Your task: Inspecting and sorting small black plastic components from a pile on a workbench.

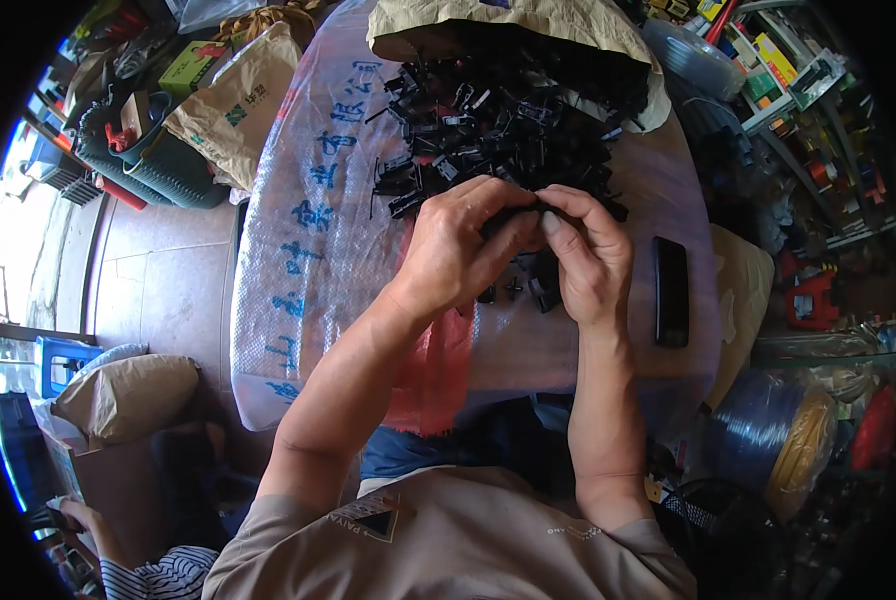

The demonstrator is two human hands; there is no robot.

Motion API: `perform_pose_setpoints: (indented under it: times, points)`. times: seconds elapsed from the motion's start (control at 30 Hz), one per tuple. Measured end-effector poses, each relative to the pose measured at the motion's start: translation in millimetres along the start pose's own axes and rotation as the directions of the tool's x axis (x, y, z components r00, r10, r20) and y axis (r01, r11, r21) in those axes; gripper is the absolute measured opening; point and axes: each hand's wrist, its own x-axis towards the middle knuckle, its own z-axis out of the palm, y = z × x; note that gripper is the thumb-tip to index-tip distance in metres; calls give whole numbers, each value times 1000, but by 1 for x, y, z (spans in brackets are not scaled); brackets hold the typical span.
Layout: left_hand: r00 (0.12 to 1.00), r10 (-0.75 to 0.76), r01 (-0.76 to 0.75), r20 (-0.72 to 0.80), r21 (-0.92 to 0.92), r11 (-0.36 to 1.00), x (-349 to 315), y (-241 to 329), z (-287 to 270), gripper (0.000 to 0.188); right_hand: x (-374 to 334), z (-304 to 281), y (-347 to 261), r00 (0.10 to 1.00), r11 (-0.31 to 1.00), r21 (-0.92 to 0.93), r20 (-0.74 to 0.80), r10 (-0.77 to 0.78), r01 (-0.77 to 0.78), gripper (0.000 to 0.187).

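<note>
Close together over the table, both hands work on a small black plastic part, mostly hidden by the fingers. My left hand is closed round it. The thumb and fingers of my right hand pinch its right end. Just beyond the hands lies a heap of small black plastic parts, some with shiny metal bits. The heap spills from the mouth of a brown paper sack. A few more loose black parts lie beneath and between my wrists.
A woven plastic sheet with blue writing and a red stripe covers the table. On it, a black phone lies right of my right forearm. Crowded shelves stand at right, paper bags at left. Another person's striped sleeve shows lower left.
</note>
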Motion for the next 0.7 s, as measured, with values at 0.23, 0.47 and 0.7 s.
perform_pose_setpoints:
  times: [0.23,0.47,0.7]
  points:
    - [1000,-4,5,-7,74,997,-3,5,2,9,2,1,1,998,998,48,33,44,-46,18]
    - [983,-181,179,5,-163,970,-5,3,5,10,4,3,-2,992,982,141,17,123,-124,18]
    - [830,-472,558,298,-421,715,2,6,-13,22,1,-5,-15,986,988,-87,90,138,-130,11]
